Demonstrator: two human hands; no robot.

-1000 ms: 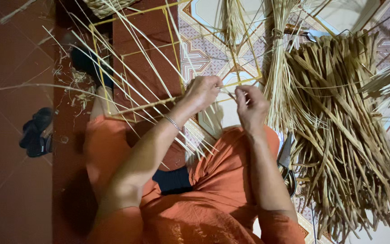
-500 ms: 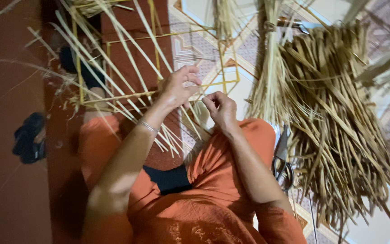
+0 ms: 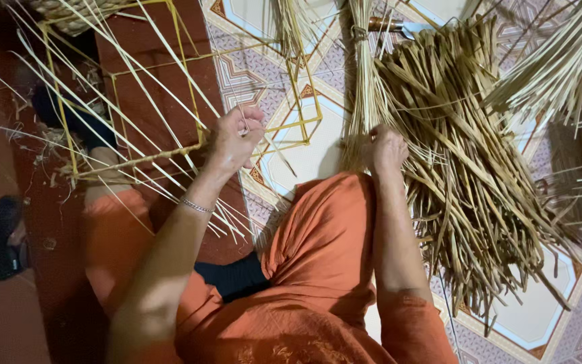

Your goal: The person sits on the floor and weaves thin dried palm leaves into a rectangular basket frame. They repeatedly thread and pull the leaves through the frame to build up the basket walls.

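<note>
Left hand (image 3: 236,138) curled shut, arm bent; right hand (image 3: 386,149) closed, forearm stretched forward.

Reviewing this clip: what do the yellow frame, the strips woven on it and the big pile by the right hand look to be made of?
Yellow frame: thin straight rods with square corners, probably painted metal wire; left hand grips it.
Woven strips: pale, flat, narrow and stiff, likely split reed or palm leaf.
Pile: duller tan, matte dried plant strips, some curled; right hand reaches into it.
Floor: glossy patterned tile.

No packages, labels, signs or screens show anywhere in this view.
</note>
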